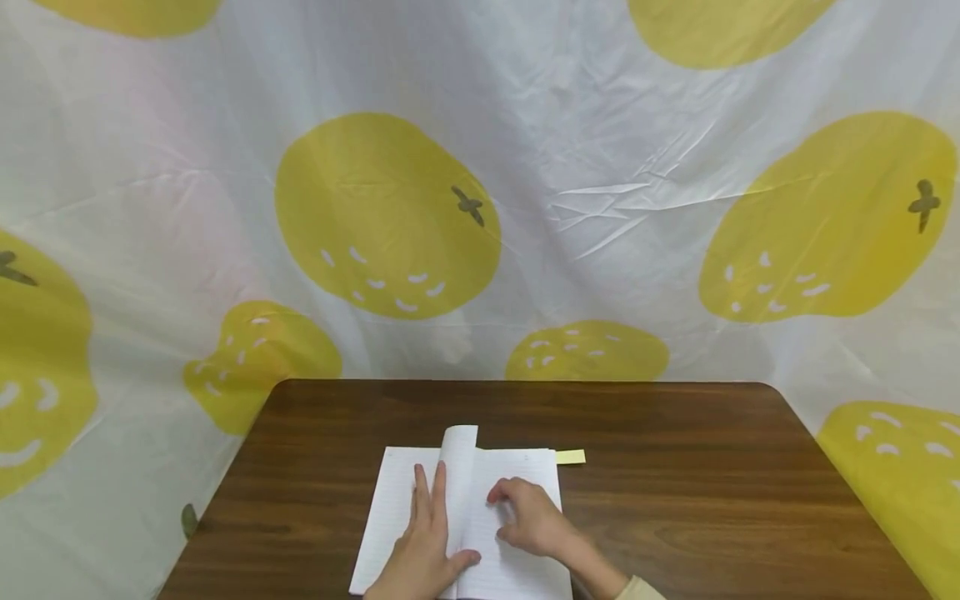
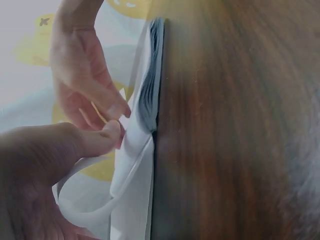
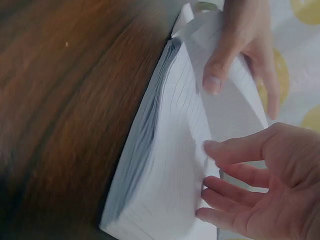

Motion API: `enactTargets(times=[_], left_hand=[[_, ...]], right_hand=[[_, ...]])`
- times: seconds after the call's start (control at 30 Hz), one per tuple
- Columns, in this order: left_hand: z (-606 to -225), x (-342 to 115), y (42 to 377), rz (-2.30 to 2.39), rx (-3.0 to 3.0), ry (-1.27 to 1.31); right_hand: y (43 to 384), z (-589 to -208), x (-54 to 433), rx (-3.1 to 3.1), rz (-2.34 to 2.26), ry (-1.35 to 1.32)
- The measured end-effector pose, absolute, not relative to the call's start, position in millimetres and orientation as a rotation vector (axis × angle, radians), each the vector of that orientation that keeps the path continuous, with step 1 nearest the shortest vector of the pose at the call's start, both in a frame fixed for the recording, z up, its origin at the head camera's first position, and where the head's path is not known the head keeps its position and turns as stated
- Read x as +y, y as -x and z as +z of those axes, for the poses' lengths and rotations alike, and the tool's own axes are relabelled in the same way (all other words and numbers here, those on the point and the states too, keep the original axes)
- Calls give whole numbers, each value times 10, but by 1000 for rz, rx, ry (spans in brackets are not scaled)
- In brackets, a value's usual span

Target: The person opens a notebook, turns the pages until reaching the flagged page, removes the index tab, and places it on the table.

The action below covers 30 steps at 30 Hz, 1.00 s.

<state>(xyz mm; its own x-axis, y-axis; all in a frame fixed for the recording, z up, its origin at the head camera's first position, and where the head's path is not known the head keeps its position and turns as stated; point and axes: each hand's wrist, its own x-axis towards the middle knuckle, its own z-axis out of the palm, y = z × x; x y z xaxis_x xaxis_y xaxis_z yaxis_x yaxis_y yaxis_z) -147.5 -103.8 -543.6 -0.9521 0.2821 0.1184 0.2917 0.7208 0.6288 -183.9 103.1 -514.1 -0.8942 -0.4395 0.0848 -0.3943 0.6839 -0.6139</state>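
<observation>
An open lined notebook [image 1: 521,467] lies on the table. One leaf [image 1: 461,446] stands curled up near its middle fold. My left hand [image 1: 426,542] has its fingers stretched along that leaf, with the thumb out over the right-hand page. In the left wrist view the raised leaf loops below the left thumb [image 2: 100,140]. Over the right page hovers my right hand [image 1: 534,518], its fingers loosely bent and holding nothing. The right wrist view shows these fingertips [image 3: 212,148] close to the page surface, beside the stack of page edges [image 3: 142,130].
A yellow paper tab [image 1: 572,457] sticks out from the notebook's upper right edge. Dark wood grain covers the table [image 1: 675,467], which has rounded far corners. Behind it hangs a white curtain [image 1: 585,275] printed with yellow fruit.
</observation>
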Motion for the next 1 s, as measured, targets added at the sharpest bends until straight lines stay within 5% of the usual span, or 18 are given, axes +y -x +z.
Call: enactTargets(times=[1.0], left_hand=[[-5463,-1150,1475,-354,-2867,410]], right_hand=[[2408,-5053,846,2803,69,426]])
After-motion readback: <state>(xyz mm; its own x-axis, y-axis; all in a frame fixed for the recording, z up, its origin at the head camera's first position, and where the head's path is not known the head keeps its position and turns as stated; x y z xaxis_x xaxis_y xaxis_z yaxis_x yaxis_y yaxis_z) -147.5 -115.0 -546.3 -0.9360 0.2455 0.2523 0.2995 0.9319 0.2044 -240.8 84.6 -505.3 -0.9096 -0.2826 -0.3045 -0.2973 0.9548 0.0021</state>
